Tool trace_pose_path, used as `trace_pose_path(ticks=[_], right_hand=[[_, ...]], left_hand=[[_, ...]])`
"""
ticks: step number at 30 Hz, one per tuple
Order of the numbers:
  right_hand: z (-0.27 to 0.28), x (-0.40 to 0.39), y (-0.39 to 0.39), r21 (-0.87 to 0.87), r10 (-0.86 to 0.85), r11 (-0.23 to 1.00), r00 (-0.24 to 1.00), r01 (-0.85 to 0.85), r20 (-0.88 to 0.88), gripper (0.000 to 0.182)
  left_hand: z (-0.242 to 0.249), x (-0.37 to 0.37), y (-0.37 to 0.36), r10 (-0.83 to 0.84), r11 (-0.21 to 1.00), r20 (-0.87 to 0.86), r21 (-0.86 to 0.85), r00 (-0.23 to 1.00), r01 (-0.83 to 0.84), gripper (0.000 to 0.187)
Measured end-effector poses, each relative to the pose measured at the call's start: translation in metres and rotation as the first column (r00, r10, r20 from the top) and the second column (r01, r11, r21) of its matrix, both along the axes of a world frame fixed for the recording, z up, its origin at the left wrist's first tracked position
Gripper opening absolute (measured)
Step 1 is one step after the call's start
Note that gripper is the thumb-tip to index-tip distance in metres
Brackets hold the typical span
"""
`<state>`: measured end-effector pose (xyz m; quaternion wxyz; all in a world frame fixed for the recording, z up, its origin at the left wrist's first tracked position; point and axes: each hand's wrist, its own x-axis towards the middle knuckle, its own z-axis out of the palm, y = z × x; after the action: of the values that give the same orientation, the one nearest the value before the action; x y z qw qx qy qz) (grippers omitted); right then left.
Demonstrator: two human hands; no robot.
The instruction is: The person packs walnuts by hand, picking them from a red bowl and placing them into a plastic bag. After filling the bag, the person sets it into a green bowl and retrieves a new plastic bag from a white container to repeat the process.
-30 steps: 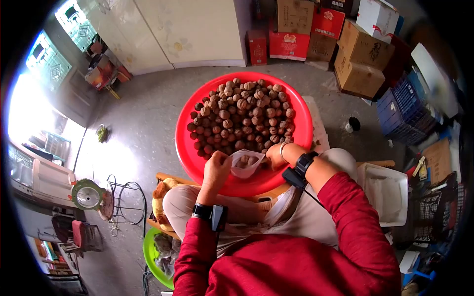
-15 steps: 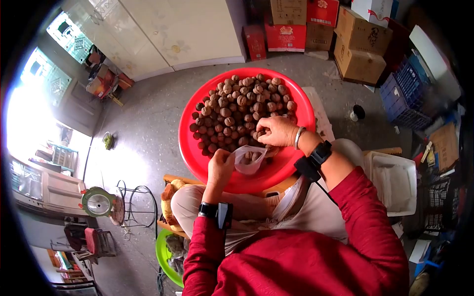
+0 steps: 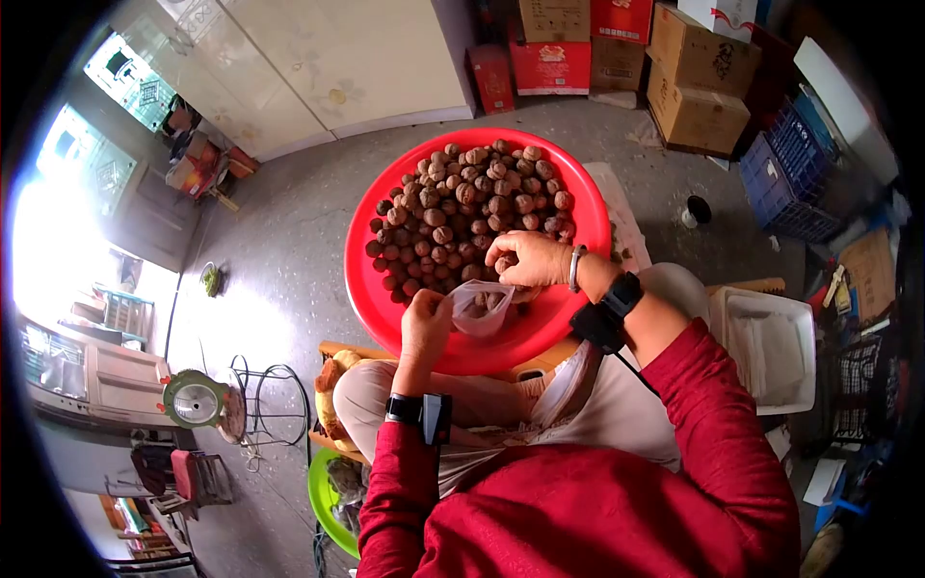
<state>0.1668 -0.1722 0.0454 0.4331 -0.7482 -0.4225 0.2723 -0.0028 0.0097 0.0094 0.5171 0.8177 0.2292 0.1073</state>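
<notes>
A wide red basin [image 3: 564, 332] in front of me holds a heap of brown walnuts [image 3: 441, 234]. My left hand [image 3: 425, 328] pinches the rim of a small clear plastic bag [image 3: 479, 318] at the basin's near side. Some walnuts show through the bag's thin wall, and its mouth gapes toward my right hand. Above the bag, my right hand [image 3: 536, 260] has its fingers curled round a walnut [image 3: 505, 262]. That hand wears a silver bangle, and both wrists carry black straps with devices.
A white plastic tub [image 3: 805, 361] stands to my right, near blue crates [image 3: 785, 183]. Cardboard boxes [image 3: 703, 111] are stacked at the far right. A green basin [image 3: 328, 501] sits on the floor at lower left, below a wire stand [image 3: 275, 400].
My right hand has shifted slightly left, and a walnut now shows between its fingers. The left hand still holds the bag in nearly the same place. The whole view has tilted a little.
</notes>
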Motion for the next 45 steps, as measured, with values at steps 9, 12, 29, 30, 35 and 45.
trace_pose_path(ticks=[9, 12, 29, 30, 35, 45], right_hand=[[0.006, 0.0, -0.001, 0.134, -0.13, 0.983, 0.991, 0.124, 0.037, 0.021], [0.015, -0.003, 0.0, 0.199, -0.147, 0.975, 0.962, 0.101, 0.228, 0.02], [-0.044, 0.016, 0.011, -0.382, 0.165, 0.924, 0.916, -0.014, 0.366, 0.03], [-0.045, 0.015, 0.011, -0.383, 0.165, 0.924, 0.916, -0.014, 0.366, 0.03], [-0.053, 0.012, 0.024, -0.67, 0.399, 0.729, 0.882, -0.138, 0.252, 0.039], [-0.065, 0.008, 0.033, -0.771, 0.556, 0.587, 0.814, -0.245, 0.165, 0.036]], left_hand=[[-0.008, 0.001, 0.004, 0.01, 0.997, 0.001, 0.078, 1.0, -0.01, 0.018], [-0.009, 0.001, 0.005, 0.005, 1.0, -0.002, 0.027, 1.0, -0.005, 0.018], [-0.004, 0.002, 0.002, 0.043, 0.999, -0.012, 0.016, 0.999, -0.043, 0.018], [-0.007, 0.002, 0.003, 0.044, 0.999, -0.013, 0.016, 0.999, -0.043, 0.018], [-0.011, 0.002, 0.003, 0.051, 0.994, 0.027, 0.098, 0.998, -0.054, 0.018], [-0.015, 0.002, 0.004, 0.037, 0.986, 0.068, 0.158, 0.997, -0.047, 0.021]])
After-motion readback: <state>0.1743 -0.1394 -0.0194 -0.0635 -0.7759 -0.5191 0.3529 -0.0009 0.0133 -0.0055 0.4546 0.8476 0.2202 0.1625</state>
